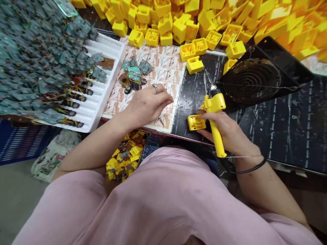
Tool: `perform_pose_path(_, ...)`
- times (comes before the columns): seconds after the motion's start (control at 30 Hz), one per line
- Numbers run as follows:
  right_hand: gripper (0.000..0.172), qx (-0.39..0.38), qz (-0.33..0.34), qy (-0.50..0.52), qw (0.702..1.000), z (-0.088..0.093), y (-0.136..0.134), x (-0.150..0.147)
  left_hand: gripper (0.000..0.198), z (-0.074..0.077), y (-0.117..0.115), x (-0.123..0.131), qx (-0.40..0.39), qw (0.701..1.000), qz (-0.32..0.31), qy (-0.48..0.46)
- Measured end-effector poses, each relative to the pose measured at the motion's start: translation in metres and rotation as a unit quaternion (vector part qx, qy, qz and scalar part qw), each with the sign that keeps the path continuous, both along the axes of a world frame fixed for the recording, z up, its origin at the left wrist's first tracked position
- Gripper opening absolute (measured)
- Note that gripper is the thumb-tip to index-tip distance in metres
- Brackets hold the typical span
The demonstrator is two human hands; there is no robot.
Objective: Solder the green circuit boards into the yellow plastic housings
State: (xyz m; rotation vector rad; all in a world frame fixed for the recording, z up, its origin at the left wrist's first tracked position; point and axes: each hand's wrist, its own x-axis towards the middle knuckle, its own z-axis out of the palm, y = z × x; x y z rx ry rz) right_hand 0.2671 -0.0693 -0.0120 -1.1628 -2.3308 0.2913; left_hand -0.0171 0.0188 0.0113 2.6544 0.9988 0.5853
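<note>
My right hand is wrapped round a yellow soldering gun, its metal tip pointing away from me. The same hand's fingers grip a small yellow plastic housing, open side up, at the table's front edge. My left hand, with a ring on one finger, hovers over or rests on the patterned sheet; its fingers are curled together, and what they hold, if anything, is hidden. Just beyond it lies a small cluster of circuit boards with yellow wires and round black parts.
A white foam tray heaped with wired circuit boards stands at the left. Yellow housings are piled along the back. A black fan stands at the right on the dark table surface. Below the edge is a container of yellow pieces.
</note>
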Motion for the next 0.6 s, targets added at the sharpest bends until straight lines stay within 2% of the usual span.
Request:
perform_pose_path(0.13, 0.038, 0.063, -0.043, -0.005, 0.997, -0.014, -0.001, -0.026, 0.033, -0.014, -0.011, 0.007, 0.001, 0.998, -0.048, 0.044)
perform_pose_path(0.27, 0.044, 0.083, -0.060, -0.014, 0.995, -0.018, 0.002, -0.040, 0.026, -0.020, -0.021, 0.010, -0.028, 0.999, -0.035, -0.002)
perform_pose_path(0.33, 0.046, 0.106, -0.052, 0.002, 0.993, -0.012, 0.001, -0.040, 0.024, -0.020, -0.022, 0.012, -0.037, 0.999, -0.027, -0.009)
perform_pose_path(0.47, 0.033, 0.161, -0.089, 0.064, 0.981, 0.010, -0.012, -0.029, 0.023, -0.020, -0.021, 0.019, -0.058, 0.998, 0.005, -0.005)
perform_pose_path(0.6, 0.027, 0.126, -0.083, 0.081, 0.985, 0.028, -0.043, -0.009, 0.022, -0.021, -0.021, 0.026, -0.078, 0.997, 0.017, -0.015)
